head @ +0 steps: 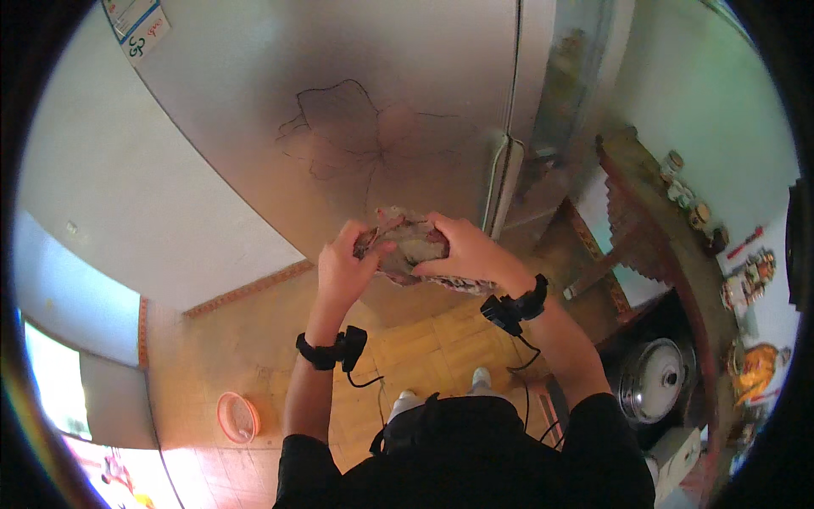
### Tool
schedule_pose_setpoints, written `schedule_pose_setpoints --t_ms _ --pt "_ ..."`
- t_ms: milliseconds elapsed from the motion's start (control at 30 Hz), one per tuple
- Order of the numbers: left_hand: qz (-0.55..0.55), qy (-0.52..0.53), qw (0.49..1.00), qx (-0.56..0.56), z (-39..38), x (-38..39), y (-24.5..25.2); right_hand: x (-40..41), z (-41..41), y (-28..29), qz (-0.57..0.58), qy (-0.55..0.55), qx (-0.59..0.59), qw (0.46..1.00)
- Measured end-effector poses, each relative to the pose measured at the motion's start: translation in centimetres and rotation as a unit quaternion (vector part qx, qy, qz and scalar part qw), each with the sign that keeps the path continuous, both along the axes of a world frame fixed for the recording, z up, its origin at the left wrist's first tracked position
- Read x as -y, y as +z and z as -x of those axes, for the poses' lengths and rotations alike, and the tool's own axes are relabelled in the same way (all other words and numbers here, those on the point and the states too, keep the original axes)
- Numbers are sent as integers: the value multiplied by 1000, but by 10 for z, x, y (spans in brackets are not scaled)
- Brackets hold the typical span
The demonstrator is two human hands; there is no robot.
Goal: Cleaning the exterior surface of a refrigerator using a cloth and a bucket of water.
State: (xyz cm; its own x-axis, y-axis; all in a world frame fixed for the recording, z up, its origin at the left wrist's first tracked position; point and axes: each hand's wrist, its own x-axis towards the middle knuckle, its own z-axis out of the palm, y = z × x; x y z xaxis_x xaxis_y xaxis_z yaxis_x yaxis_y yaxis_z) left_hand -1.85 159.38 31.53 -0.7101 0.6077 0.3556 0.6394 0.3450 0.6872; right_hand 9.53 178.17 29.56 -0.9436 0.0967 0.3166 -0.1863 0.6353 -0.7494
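Both my hands hold a crumpled clear plastic bag [413, 249] with pale, reddish and dark contents that I cannot make out. My left hand [346, 261] grips its left end, thumb across the front. Around the right end curls my right hand [467, 251], and a loose fold of the plastic hangs below that palm. A silver refrigerator door [407, 57] with a line-drawn flower stands right in front of the bag. Its long door handle [502, 184] is to the right of my hands, and the door looks closed.
On the right, a brown shelf [687, 223] carries jars and small packages. Below it sits a lidded metal pot [652, 380]. An orange plastic basket [238, 417] stands on the tiled floor [191, 356] at lower left. Cables hang from my wrist straps.
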Motion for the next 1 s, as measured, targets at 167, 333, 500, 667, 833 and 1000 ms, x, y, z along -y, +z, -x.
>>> schedule_pose_setpoints --t_ms 167,333,500,667,833,1000 --pt "-71 31 970 -229 -5 -10 56 -13 11 -9 128 113 -89 981" --pt "17 21 933 -359 7 -21 111 8 28 -15 293 29 -56 954" --pt "-134 112 895 -410 35 -19 133 -1 47 45 -64 -276 -461 841" --pt "-197 124 886 -400 62 -38 142 -4 87 121 -217 -418 -558 683" --pt "-55 183 789 -584 102 -36 135 4 143 87 -167 -486 -383 767" --pt "-49 137 791 -595 100 -36 120 15 148 99 -92 -457 -399 789"
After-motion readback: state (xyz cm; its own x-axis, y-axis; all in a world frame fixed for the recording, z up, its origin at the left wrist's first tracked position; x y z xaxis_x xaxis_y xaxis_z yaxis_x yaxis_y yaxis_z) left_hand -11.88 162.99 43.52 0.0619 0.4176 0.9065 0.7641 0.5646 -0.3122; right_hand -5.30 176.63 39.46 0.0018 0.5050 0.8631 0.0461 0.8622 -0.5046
